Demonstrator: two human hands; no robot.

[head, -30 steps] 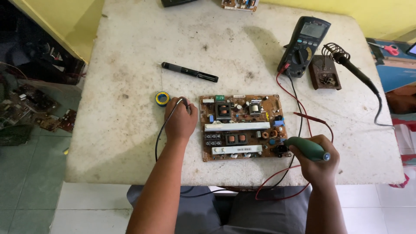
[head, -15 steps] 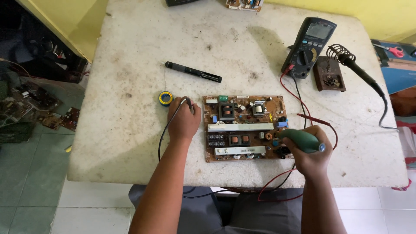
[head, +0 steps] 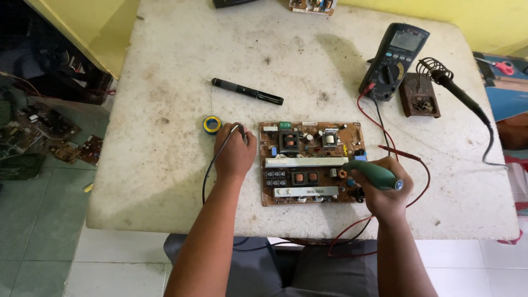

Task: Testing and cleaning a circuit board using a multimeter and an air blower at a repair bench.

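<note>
- Table [head: 165,165]: a pale, stained stone top. All my work lies on its near half, and I sit at its front edge.
- Circuit board [head: 308,181]: a brown rectangular board, lying flat and component side up, near the front edge between my two hands. It carries a transformer, dark capacitors, two long pale heat-sink bars and a green block at its upper edge. No part looks lifted or loose from here.
- Meter [head: 393,60]: a dark handheld meter, well behind the board to the right. Its red and black leads trail down past the board's right side.
- Iron stand [head: 419,94]: a small brown block with a coiled holder, just right of the meter; a black-handled iron rests in the coil.
- Right hand [head: 385,190]: closed in a full grip round a green-handled tool [head: 371,175], whose tip touches the board's right-hand part, beside a small copper coil.
- Left hand [head: 235,154]: curled loosely, fingers down at the board's left edge, pinching a thin black wire that runs back under my wrist.
- Black pen-shaped tool [head: 247,91]: lies idle behind the board.
- Solder reel [head: 212,124]: a small blue-and-yellow ring just beside my left hand.
- Step in hand, as I judge it: working one joint on the board's right side. The next move calls for a steady tip and a board that does not slide.
</note>
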